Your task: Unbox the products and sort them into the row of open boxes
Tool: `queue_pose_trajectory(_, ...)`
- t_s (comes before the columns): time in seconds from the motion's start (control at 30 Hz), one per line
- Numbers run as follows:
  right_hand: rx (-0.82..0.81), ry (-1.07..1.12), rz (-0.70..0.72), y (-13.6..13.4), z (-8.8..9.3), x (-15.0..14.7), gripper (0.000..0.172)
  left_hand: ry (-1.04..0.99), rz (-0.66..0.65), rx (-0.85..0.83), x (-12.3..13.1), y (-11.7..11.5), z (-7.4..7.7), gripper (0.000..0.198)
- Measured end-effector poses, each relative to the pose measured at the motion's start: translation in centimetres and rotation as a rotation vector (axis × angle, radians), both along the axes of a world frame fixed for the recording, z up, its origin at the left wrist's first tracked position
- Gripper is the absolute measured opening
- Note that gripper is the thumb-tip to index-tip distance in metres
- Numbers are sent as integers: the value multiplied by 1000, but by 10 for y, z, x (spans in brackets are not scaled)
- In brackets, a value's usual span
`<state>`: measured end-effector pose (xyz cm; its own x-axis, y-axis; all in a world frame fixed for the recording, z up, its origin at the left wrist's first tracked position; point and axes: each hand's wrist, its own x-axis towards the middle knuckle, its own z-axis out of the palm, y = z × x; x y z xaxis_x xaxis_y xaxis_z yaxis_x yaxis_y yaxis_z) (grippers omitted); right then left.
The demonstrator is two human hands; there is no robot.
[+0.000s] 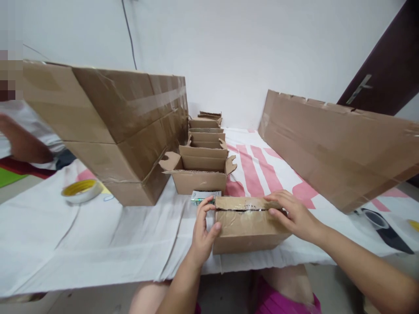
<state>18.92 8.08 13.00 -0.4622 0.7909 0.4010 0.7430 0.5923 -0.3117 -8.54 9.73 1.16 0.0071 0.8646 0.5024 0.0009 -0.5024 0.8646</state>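
A small cardboard box (252, 224) sits near the front edge of the cloth-covered table, its top flaps folded down with a narrow dark gap along the seam. My left hand (204, 233) grips the box's left end, thumb on the near side and fingers curled at the far corner. On the right end, my right hand (294, 216) holds the top, fingers over the far flap and thumb near the seam. Just behind the box lies a small pale packet with a green-marked item (205, 197), partly hidden by my left fingers.
Open cardboard boxes (201, 182) stand in a row behind. Stacked taped boxes (131, 126) rise at left, a large cardboard panel (337, 148) at right. A yellow tape roll (80, 190) and a black tool (386, 231) lie on the cloth (131, 257). Another person's arm (26, 139) shows far left.
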Motion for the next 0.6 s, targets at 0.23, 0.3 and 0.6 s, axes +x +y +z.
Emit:
queue_pose_trajectory(0.23, -43, 55, 69, 11, -5, -30, 31, 63, -50, 35, 0, -4, 9, 31)
queue_pose_trajectory(0.3, -39, 71, 65, 11, -6, -36, 29, 57, -85, 47, -1, -5, 10, 29)
queue_pose_trajectory(0.6, -28, 81, 129, 1, -8, -37, 14, 71, -109, 52, -1, -4, 11, 26)
